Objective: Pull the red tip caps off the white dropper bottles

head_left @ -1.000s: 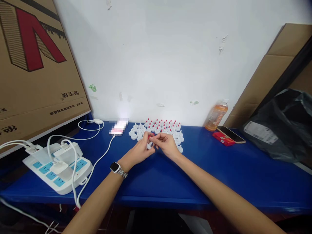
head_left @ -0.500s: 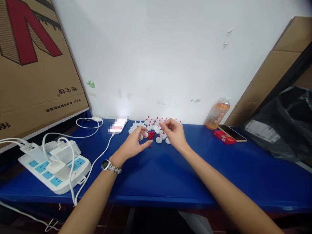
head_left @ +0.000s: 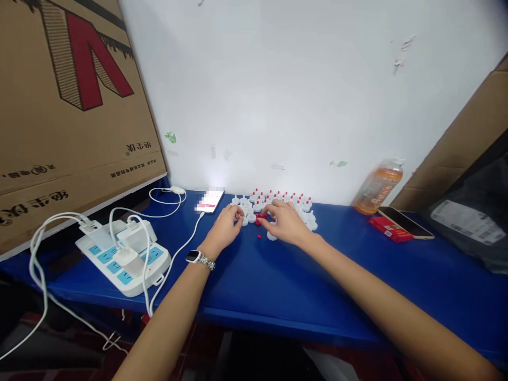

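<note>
My left hand (head_left: 226, 227) is at the left end of a group of white nozzle caps (head_left: 251, 217). Its fingers curl in toward the thumb, and whatever is between them is hidden. Over a small pile of red tips (head_left: 260, 217) is my right hand (head_left: 288, 222), thumb and forefinger apart on either side of it. One loose red tip (head_left: 259, 237) lies nearer me. A white cap (head_left: 272, 236) sits partly under the right hand. Behind the hands stand several white caps with red tips (head_left: 286, 197) on their nozzles.
On the left are a white power strip (head_left: 137, 288) with plugs and cables, and a lit phone (head_left: 214, 200) on a cable. To the right stand an orange drink bottle (head_left: 379, 188), a red pack (head_left: 391, 229) and another phone (head_left: 408, 222). Cardboard (head_left: 91, 143) leans at the left.
The view has swung left, so things appear farther right. My right hand has come down from the white caps to the red pile. My left hand's fingers have curled in more.
</note>
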{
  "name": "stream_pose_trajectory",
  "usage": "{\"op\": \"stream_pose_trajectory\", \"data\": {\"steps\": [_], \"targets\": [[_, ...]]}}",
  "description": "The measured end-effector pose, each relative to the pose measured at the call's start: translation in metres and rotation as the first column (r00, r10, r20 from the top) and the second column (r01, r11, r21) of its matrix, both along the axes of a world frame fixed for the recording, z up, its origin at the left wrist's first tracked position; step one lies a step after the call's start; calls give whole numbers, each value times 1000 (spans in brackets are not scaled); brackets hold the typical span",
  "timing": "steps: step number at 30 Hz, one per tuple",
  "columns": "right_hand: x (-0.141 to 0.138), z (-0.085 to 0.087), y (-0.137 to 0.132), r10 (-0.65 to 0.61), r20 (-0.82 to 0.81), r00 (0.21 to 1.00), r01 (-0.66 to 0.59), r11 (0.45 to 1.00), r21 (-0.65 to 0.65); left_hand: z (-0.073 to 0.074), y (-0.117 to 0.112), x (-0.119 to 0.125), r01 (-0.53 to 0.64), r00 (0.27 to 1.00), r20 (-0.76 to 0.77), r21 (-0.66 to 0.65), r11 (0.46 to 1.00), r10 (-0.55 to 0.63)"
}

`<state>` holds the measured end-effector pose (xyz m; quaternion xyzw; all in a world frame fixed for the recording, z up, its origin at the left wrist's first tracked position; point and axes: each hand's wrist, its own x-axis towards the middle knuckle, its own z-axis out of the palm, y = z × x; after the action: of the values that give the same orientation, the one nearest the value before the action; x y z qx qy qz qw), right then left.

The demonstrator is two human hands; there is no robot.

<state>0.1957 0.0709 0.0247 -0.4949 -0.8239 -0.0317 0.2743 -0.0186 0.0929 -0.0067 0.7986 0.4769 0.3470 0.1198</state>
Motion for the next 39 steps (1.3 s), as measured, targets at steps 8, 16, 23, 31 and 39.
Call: {"op": "stream_pose_trajectory", "data": {"steps": [8,16,23,31,39], "targets": [[-36,8,49,18,147,989,-4,995,-95,9,-16,5,13,999,-32,58,998,-11],[-25,19,5,104,-306,946,-146,982,-119,15,-22,12,110,993,-52,133,985,-104],[-14,-6,-25,102,159,982,-108,994,27,19,-22,7,163,987,30,-87,983,-161],[-8,-18,-19,124,208,970,-131,991,17,17,-20,8,175,984,58,-92,980,-170],[-16,-17,-1,24,-774,633,-152,984,-94,12,-25,24,245,967,111,-178,953,-228]]}}
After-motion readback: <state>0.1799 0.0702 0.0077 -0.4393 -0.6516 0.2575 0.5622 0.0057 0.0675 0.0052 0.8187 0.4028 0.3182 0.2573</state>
